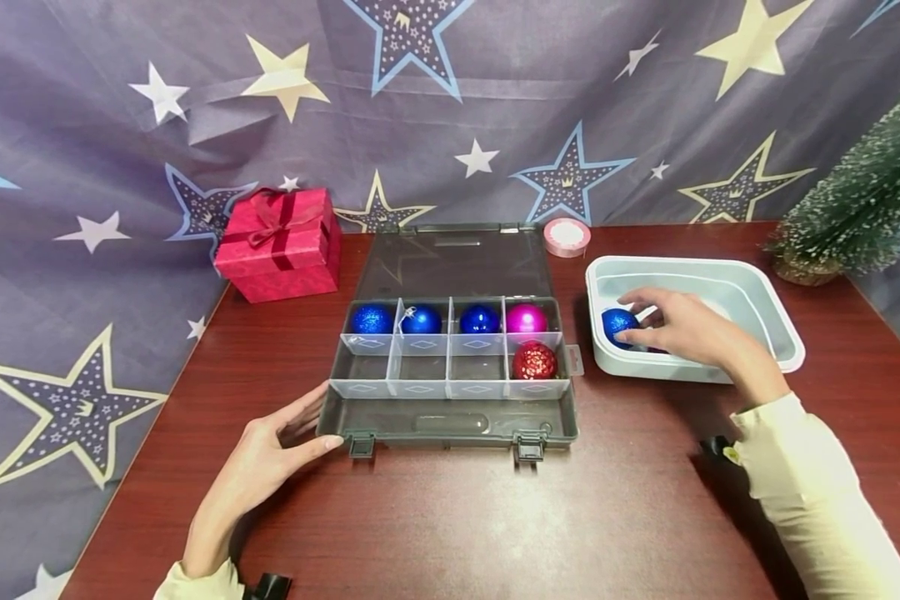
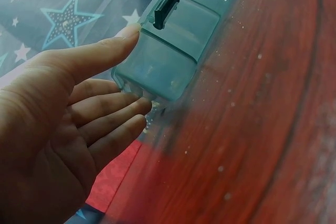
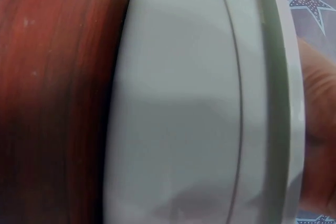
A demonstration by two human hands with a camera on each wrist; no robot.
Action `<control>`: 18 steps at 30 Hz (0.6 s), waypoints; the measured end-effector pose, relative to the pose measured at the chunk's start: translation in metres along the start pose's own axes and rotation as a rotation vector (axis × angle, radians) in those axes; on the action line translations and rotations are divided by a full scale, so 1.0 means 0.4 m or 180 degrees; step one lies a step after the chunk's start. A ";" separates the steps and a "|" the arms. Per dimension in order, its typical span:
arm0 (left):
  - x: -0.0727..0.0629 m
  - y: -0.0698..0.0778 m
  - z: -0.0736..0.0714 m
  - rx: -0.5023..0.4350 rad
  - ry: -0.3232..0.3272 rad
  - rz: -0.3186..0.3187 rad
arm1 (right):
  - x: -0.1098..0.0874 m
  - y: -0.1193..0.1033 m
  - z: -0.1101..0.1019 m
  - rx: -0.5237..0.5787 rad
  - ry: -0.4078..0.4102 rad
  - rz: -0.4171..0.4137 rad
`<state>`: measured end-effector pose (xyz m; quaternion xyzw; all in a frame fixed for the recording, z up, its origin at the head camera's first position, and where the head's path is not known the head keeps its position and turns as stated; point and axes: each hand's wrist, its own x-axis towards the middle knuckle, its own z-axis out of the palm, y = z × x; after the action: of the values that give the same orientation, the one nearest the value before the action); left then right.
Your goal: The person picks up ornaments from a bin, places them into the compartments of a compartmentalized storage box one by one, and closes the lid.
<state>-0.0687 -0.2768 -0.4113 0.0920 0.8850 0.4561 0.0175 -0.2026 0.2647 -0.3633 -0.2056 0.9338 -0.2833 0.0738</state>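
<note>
Blue ball pinched, three compartments to spare

From the head view, the right hand pinched the glittery ball between thumb and fingers, inside the left end of the pale tub. In the divided case, three blue balls and a pink ball filled the back row, and a red ball took the right-hand cell in front. By that count the filling looked past halfway, with three front cells left (something dark lay under the right hand, too covered to name). The lid leaned back, out of the way. Between case and tub ran only a narrow gap, with a small side tab jutting into it, and the tub's raised rim seemed the main edge to clear. Bare bench spread in front.

In the left wrist view, the left hand had its fingers straight, thumb touching the case beside a dark clasp.

The right wrist view showed mostly tub wall; part of the right hand appeared beyond the rim, its grip impossible to tell from there.
</note>
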 end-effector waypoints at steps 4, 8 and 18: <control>0.001 0.003 0.000 -0.0015 0.0004 -0.0017 | 0.005 0.006 0.002 0.0003 -0.0046 -0.0037; 0.000 0.005 0.001 -0.0040 0.0005 -0.0026 | 0.007 0.007 0.003 -0.0002 -0.0113 -0.0067; 0.001 0.002 0.000 -0.0025 0.0005 -0.0052 | 0.000 0.000 -0.002 0.0000 -0.0125 0.0015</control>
<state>-0.0691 -0.2761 -0.4106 0.0844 0.8839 0.4595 0.0209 -0.2027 0.2650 -0.3625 -0.2089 0.9327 -0.2790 0.0928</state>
